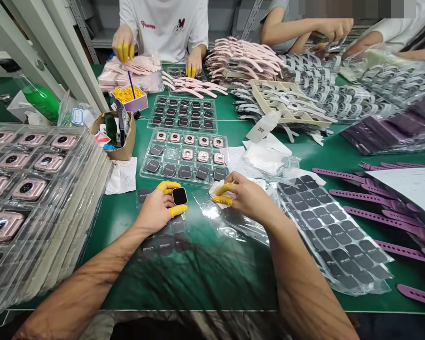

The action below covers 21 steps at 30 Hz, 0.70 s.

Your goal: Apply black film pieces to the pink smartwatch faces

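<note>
My left hand, with yellow finger cots, grips a small square smartwatch case by its edges, black screen facing up. My right hand, also in yellow finger cots, pinches a crumpled white wipe above clear plastic film. Below my left hand lies a clear sheet of dark square stickers. Just beyond my hands is a clear plastic tray. Its slots hold pink watch cases, some covered by dark square stickers.
Stacked trays of watch cases rise at left, beside a cardboard box. Sticker sheets and purple straps lie at right. Another tray and pink straps stand farther back. Co-workers' hands work across the table.
</note>
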Tool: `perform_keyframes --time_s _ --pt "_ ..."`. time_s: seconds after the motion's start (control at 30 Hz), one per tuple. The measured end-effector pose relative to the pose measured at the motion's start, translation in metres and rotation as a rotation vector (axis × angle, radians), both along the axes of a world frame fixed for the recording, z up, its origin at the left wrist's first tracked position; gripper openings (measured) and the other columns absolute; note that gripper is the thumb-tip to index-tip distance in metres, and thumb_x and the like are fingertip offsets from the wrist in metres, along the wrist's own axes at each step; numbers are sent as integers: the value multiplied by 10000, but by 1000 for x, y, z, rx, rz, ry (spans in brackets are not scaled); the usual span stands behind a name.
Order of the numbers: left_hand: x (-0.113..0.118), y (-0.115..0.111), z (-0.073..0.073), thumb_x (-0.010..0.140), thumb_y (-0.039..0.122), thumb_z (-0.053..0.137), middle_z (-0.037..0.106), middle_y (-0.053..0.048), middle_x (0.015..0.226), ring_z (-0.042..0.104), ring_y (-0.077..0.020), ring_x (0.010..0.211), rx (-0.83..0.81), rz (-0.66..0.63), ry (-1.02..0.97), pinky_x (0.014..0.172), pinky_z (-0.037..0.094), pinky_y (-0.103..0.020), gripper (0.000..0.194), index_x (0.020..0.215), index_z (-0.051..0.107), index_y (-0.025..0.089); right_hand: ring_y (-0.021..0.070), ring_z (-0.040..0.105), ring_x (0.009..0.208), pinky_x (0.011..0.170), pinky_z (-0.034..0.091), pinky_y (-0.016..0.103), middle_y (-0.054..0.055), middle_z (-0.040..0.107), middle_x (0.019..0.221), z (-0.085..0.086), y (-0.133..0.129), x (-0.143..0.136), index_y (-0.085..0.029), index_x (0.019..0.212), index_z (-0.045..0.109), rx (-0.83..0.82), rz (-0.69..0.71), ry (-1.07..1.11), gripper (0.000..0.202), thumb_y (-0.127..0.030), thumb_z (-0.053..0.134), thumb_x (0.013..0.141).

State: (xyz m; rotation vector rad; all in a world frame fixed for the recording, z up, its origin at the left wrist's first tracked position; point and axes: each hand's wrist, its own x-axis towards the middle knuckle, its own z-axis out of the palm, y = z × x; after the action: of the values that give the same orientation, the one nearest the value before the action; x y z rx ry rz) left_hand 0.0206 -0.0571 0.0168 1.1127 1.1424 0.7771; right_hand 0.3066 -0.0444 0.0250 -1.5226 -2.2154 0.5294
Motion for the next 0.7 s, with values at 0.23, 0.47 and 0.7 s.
perform_keyframes --time_s 0.23,0.47,0.7 --pt "1 1 -7 613 174 892 712 4 859 679 -120 731 80 -114 57 731 570 -262 579 1141 654 185 231 655 969 860 506 404 66 753 1041 -2 -5 -38 -276 964 694 191 247 275 29 -290 704 941" --pt "-1 2 -16 608 174 900 698 17 758 684 -137 680 85 -102 55 658 542 -246 531 1088 672 175 214 554 823 701 464 363 68 667 930 -24 -12 -91 -256 978 720 399 199 215 87 -317 659 975" --pt "2 1 -14 596 114 888 721 2 792 692 -151 725 62 -80 41 689 552 -265 471 1000 656 175 232 556 763 675 454 378 73 652 818 -26 -11 -92 -210 958 728 427 51 70 169 -316 601 993"
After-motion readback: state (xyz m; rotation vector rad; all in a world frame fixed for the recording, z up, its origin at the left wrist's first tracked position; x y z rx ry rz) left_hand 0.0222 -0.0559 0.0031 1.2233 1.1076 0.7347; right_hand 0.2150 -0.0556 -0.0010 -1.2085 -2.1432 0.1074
